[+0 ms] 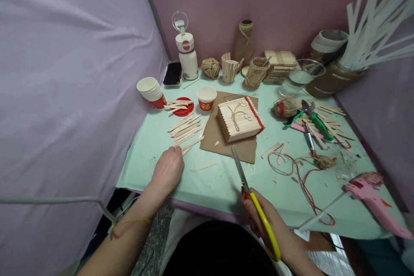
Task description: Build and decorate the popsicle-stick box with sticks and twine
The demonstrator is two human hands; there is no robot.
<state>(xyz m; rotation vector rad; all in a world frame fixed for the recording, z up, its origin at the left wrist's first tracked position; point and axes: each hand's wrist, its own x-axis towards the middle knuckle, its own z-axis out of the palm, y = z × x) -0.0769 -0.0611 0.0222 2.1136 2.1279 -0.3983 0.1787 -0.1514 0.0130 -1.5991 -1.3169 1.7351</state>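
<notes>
Yellow and red handles mark the scissors gripped in the right hand, their blades pointing over the table's front part toward a stick-covered box. That box rests on a brown cardboard sheet in the middle of the table. Curled low at the near left, the left hand lies beside thin wooden sticks; whether its fingers pinch one I cannot tell. Pale green cloth covers the tabletop, smudged and littered with scraps at the right, where a pink glue gun lies near the edge. Along the back stand a white bottle and a twine ball. Beyond rises a dusky pink wall; lilac fabric hangs in soft folds at left, with speckled grey floor below.
</notes>
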